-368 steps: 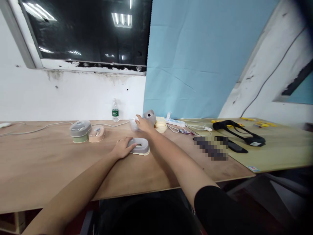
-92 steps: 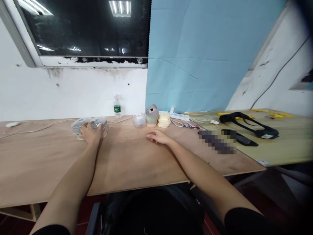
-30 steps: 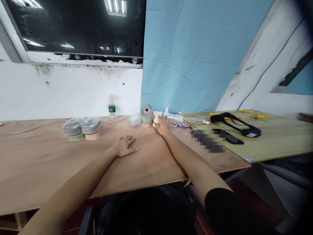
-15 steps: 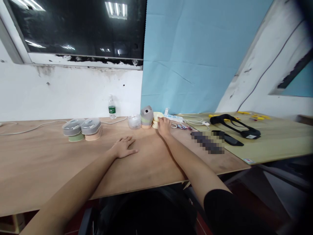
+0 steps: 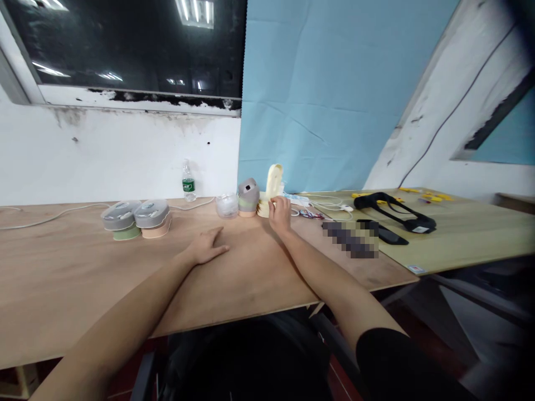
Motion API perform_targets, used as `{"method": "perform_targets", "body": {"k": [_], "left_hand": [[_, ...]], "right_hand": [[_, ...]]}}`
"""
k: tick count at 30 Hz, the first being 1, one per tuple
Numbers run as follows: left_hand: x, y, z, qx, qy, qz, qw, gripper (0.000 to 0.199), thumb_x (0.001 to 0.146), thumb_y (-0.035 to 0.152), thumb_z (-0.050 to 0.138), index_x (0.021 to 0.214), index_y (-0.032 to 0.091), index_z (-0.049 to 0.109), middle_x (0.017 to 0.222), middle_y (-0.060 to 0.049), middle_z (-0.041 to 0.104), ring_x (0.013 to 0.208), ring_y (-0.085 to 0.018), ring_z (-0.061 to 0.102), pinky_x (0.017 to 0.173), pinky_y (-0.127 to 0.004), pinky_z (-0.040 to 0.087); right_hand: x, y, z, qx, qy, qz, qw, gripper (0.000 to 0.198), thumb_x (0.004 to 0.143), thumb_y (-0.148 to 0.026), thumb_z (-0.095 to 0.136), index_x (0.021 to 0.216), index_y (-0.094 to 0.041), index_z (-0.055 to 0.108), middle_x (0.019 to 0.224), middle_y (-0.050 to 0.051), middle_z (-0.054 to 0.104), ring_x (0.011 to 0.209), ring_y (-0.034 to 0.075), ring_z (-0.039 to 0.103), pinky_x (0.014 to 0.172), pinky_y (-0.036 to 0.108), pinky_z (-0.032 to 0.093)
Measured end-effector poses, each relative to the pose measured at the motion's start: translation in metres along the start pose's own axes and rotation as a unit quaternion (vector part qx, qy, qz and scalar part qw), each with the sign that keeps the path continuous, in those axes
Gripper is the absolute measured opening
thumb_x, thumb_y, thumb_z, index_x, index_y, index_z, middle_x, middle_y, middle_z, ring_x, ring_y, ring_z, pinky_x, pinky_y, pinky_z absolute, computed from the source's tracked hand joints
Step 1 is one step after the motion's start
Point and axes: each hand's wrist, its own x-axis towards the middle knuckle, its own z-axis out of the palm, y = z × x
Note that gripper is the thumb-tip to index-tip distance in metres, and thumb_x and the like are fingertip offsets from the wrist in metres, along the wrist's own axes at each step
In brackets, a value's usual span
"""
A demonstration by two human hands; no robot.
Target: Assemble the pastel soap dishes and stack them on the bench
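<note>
My right hand [image 5: 281, 216] pinches a cream oval plastic piece [image 5: 275, 179], shaped like a shallow tray or lid, by its lower end. The piece stands nearly on end above a stack of similar cream pieces [image 5: 262, 208], partly hidden by my fingers. Just left of the stack are grey, green and peach cup-like parts [image 5: 248, 196], piled at a tilt, then some clear plastic parts [image 5: 227, 206]. My left hand [image 5: 205, 247] rests flat on the wooden table [image 5: 242, 278], thumb spread and nothing held.
Two grey-topped containers, one with a green base [image 5: 127, 231] and one with a peach base [image 5: 154, 227], stand at the left. A water bottle [image 5: 189, 181] is by the wall. Cables [image 5: 334, 204], a black frame [image 5: 397, 210] and a black flat piece [image 5: 388, 233] lie to the right.
The right hand has tipped one cream piece up on end from the stack. My left hand stays on the table, its fingers now closer together. The view has shifted slightly.
</note>
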Motion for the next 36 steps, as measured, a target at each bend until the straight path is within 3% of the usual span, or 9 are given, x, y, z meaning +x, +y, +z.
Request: {"method": "perform_targets", "body": {"k": [9, 12, 16, 19, 21, 25, 27, 31, 36], "left_hand": [[0.007, -0.018, -0.008, -0.205, 0.254, -0.047, 0.944, 0.093, 0.082, 0.040, 0.058, 0.152, 0.018, 0.001, 0.138, -0.019, 0.045, 0.089, -0.018, 0.063, 0.081, -0.038, 0.052], [0.006, -0.024, -0.014, -0.232, 0.273, -0.056, 0.932, 0.085, 0.079, 0.035, 0.059, 0.150, 0.019, 0.016, 0.136, -0.017, 0.048, 0.081, -0.016, 0.063, 0.080, -0.036, 0.052], [0.005, -0.029, -0.017, -0.247, 0.221, -0.070, 0.941, 0.051, 0.079, 0.039, 0.059, 0.122, 0.012, 0.056, 0.107, -0.011, 0.065, 0.080, -0.018, 0.062, 0.080, -0.036, 0.051], [0.006, -0.027, -0.015, -0.221, 0.229, -0.093, 0.943, 0.056, 0.077, 0.044, 0.061, 0.123, 0.012, 0.054, 0.110, -0.012, 0.063, 0.080, -0.017, 0.062, 0.081, -0.036, 0.051], [0.006, -0.024, -0.014, -0.211, 0.232, -0.118, 0.942, 0.066, 0.079, 0.049, 0.059, 0.133, 0.014, 0.046, 0.120, -0.013, 0.059, 0.081, -0.016, 0.062, 0.081, -0.036, 0.052], [0.004, -0.023, -0.014, -0.191, 0.128, -0.084, 0.969, 0.059, 0.085, 0.058, 0.048, 0.127, 0.017, 0.053, 0.118, -0.010, 0.063, 0.095, -0.022, 0.063, 0.086, -0.036, 0.050], [0.003, -0.025, -0.014, -0.133, 0.100, -0.071, 0.983, 0.053, 0.085, 0.058, 0.047, 0.116, 0.018, 0.062, 0.113, -0.009, 0.066, 0.100, -0.024, 0.062, 0.089, -0.037, 0.049], [0.005, -0.028, -0.011, 0.014, 0.102, -0.117, 0.988, 0.043, 0.080, 0.050, 0.053, 0.102, 0.017, 0.069, 0.110, -0.012, 0.066, 0.101, -0.028, 0.061, 0.093, -0.040, 0.046], [0.003, -0.023, -0.010, 0.024, 0.088, -0.123, 0.988, 0.041, 0.082, 0.041, 0.049, 0.110, 0.017, 0.066, 0.113, -0.011, 0.064, 0.103, -0.027, 0.060, 0.092, -0.039, 0.046]], "right_hand": [[-0.032, -0.091, 0.010, 0.204, -0.194, -0.217, 0.935, 0.023, 0.094, -0.033, 0.036, 0.098, -0.018, 0.053, 0.096, 0.012, 0.060, 0.088, 0.023, 0.053, 0.078, 0.037, 0.043], [-0.039, -0.101, 0.009, 0.218, -0.239, -0.209, 0.923, 0.020, 0.094, -0.035, 0.038, 0.093, -0.020, 0.051, 0.085, 0.008, 0.059, 0.077, 0.022, 0.052, 0.072, 0.035, 0.042], [-0.036, -0.096, 0.000, 0.275, -0.245, -0.130, 0.920, 0.017, 0.092, -0.032, 0.039, 0.092, -0.020, 0.050, 0.081, 0.005, 0.059, 0.073, 0.019, 0.053, 0.069, 0.032, 0.041], [-0.031, -0.092, -0.002, 0.350, -0.230, -0.030, 0.908, 0.017, 0.091, -0.033, 0.039, 0.086, -0.020, 0.049, 0.077, 0.002, 0.057, 0.070, 0.017, 0.053, 0.068, 0.030, 0.042], [-0.031, -0.092, 0.003, 0.397, -0.256, 0.066, 0.879, 0.019, 0.090, -0.033, 0.038, 0.080, -0.020, 0.047, 0.071, 0.000, 0.055, 0.065, 0.015, 0.053, 0.063, 0.028, 0.043], [-0.034, -0.091, 0.014, 0.392, -0.413, 0.221, 0.792, 0.023, 0.090, -0.034, 0.035, 0.077, -0.020, 0.048, 0.057, -0.002, 0.053, 0.054, 0.015, 0.054, 0.053, 0.025, 0.042], [-0.032, -0.086, 0.014, 0.321, -0.425, 0.193, 0.824, 0.023, 0.090, -0.033, 0.038, 0.079, -0.020, 0.053, 0.060, -0.001, 0.058, 0.057, 0.015, 0.057, 0.055, 0.024, 0.042], [-0.005, -0.072, 0.008, 0.121, -0.271, 0.087, 0.951, 0.021, 0.087, -0.025, 0.046, 0.100, -0.020, 0.063, 0.085, 0.004, 0.068, 0.079, 0.019, 0.061, 0.071, 0.028, 0.045], [0.048, -0.054, 0.008, -0.038, -0.152, 0.001, 0.988, 0.037, 0.089, -0.019, 0.042, 0.123, -0.019, 0.057, 0.124, 0.014, 0.056, 0.107, 0.026, 0.054, 0.087, 0.036, 0.043]]}}
